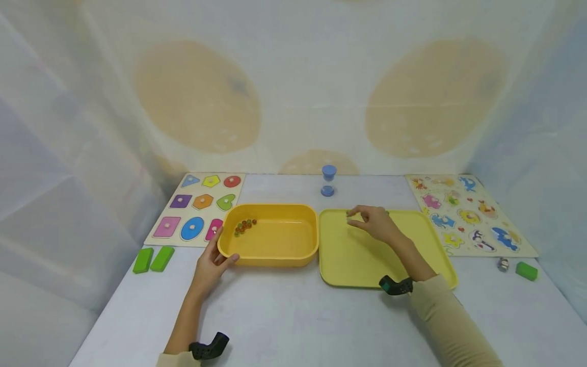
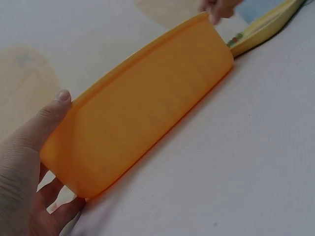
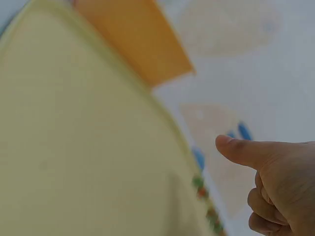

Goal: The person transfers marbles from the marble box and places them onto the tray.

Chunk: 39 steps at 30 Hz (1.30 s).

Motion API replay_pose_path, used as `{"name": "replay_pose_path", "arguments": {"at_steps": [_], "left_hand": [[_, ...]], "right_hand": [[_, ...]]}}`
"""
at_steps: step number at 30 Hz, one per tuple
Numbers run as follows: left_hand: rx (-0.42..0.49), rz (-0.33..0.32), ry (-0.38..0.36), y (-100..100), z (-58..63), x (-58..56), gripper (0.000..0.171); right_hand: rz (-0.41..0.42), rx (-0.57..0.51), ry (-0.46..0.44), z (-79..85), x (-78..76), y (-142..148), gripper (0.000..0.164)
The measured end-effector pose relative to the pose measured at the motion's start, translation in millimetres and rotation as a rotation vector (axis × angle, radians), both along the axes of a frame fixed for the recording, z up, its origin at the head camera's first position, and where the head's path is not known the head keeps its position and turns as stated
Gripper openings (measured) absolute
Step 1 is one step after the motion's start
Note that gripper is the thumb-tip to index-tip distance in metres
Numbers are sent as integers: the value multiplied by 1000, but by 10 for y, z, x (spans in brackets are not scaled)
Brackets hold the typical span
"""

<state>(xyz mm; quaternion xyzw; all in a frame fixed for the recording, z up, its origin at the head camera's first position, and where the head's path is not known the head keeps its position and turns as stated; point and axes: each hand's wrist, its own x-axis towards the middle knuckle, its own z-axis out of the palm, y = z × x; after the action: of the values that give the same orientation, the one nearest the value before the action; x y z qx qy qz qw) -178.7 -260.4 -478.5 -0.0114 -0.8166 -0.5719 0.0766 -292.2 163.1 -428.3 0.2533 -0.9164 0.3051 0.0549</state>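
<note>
My left hand (image 1: 212,267) grips the near left corner of a deep orange-yellow tub (image 1: 270,261), thumb at the rim and fingers around its end. Inside the tub, small red and green beads (image 1: 245,225) lie in a cluster at the left. My right hand (image 1: 377,223) is above the far part of a flat pale-yellow tray (image 1: 353,270). Its thumb and index fingertip stand apart, with nothing clearly visible between them; the other fingers are curled in the right wrist view. More red and green beads (image 3: 199,187) line the tray's far edge, mostly hidden by this hand in the head view.
A shape puzzle board (image 1: 190,210) lies back left, an animal puzzle board (image 1: 468,216) back right. A blue sand timer (image 1: 328,181) stands behind the tub and tray. Green blocks (image 1: 162,258) are at the left; a green block (image 1: 526,271) and a small silvery object (image 1: 503,264) at the right.
</note>
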Motion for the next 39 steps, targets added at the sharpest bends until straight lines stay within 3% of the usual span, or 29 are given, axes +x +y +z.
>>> {"name": "replay_pose_path", "arguments": {"at_steps": [3, 7, 12, 14, 19, 25, 31, 39], "left_hand": [[-2, 6, -5, -2, -7, -10, 77], [4, 5, -28, 18, 38, 5, 77], [4, -3, -40, 102, 241, 109, 78], [-6, -4, -35, 115, 271, 122, 78], [2, 1, -40, 42, 111, 34, 78], [3, 8, -19, -2, 1, -4, 77], [18, -1, -12, -11, -8, -11, 77], [19, -4, -40, -10, 9, -16, 77]], "right_hand": [[-43, 42, -31, -173, 60, 285, 23], [-64, 56, -64, -307, 125, 452, 24], [-58, 17, -62, -258, 95, 349, 32], [-31, -17, -42, -160, 53, 190, 34], [99, -99, 37, 124, -78, -523, 28], [238, -45, 26, 267, -226, -1517, 27], [311, 68, -60, 170, -333, -2149, 26], [275, 221, -158, -110, -439, -2393, 27]]}}
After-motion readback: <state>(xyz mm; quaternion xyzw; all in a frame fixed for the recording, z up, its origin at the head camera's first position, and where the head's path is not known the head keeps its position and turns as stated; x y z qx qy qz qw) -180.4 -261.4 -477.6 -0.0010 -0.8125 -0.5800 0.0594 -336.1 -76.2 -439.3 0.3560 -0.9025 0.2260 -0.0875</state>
